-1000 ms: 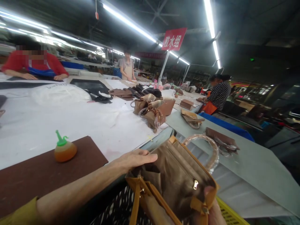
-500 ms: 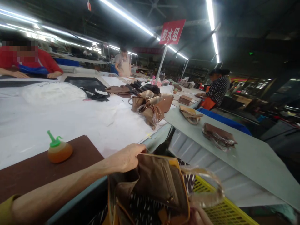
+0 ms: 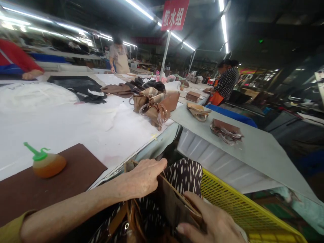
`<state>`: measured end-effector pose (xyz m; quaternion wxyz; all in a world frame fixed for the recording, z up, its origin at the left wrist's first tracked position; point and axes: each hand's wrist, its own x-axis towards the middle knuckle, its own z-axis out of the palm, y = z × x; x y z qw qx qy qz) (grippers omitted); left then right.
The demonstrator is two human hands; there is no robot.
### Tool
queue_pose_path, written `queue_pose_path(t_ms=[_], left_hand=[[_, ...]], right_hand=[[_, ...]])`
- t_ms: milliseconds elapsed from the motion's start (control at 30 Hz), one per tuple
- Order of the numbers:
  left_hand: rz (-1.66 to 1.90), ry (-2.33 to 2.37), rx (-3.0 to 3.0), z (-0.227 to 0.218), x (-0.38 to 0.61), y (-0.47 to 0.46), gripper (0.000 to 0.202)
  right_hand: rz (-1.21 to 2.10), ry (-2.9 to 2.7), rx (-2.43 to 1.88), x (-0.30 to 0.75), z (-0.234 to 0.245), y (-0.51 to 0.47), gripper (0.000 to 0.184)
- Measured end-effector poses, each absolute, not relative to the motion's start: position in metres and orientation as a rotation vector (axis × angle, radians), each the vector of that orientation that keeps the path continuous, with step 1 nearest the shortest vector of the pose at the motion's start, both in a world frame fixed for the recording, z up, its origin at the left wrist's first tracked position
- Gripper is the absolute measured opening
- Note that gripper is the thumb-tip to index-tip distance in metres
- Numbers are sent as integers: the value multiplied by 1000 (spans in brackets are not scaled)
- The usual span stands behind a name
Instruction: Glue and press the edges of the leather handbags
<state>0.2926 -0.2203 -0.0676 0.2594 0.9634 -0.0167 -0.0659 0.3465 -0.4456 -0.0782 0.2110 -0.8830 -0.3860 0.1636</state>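
Note:
A brown handbag (image 3: pixel 173 206) stands tilted over my lap, its panel edge turned up toward me. My left hand (image 3: pixel 144 177) is closed on the upper corner of that edge. Farther down the same edge, my right hand (image 3: pixel 212 219) pinches the panel, thumb on the near side and fingers on the far side. Tan straps and a metal eyelet (image 3: pixel 127 226) show below my left wrist. Black-and-white patterned cloth (image 3: pixel 186 175) lies behind the bag. Much of the bag's lower part is dark or cut off by the frame.
A squeeze bottle of amber liquid (image 3: pixel 49 165) sits on a brown sheet (image 3: pixel 83 162) at left. Several brown bags (image 3: pixel 157 104) stand on the white table. A yellow crate (image 3: pixel 233 195) is at my right, below a grey-green table (image 3: pixel 258 148). Co-workers are farther back.
The bag has tipped so its wide inner face and clear-wrapped handle no longer show. My right hand has come up into view onto the panel edge. The camera view has shifted rightward and down.

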Motion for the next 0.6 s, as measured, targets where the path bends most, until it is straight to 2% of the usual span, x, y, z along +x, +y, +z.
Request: queue_pose_path(t_ms=[67, 100, 267, 333, 467, 600], left_hand=[[-201, -34, 2573, -68, 292, -217, 34], [-190, -12, 2549, -67, 292, -215, 35], [229, 49, 2375, -52, 279, -217, 53], [307, 43, 2326, -48, 270, -224, 49], [148, -17, 2417, -64, 259, -238, 35], [85, 167, 2515, -93, 265, -242, 45]], right_hand=[[538, -1007, -2434, 349, -75, -435, 19], [560, -984, -2396, 352, -72, -432, 19], [449, -934, -2315, 365, -57, -435, 29], [418, -924, -2336, 367, -55, -437, 29], [363, -913, -2414, 365, -60, -432, 29], [278, -922, -2456, 362, -59, -427, 31]])
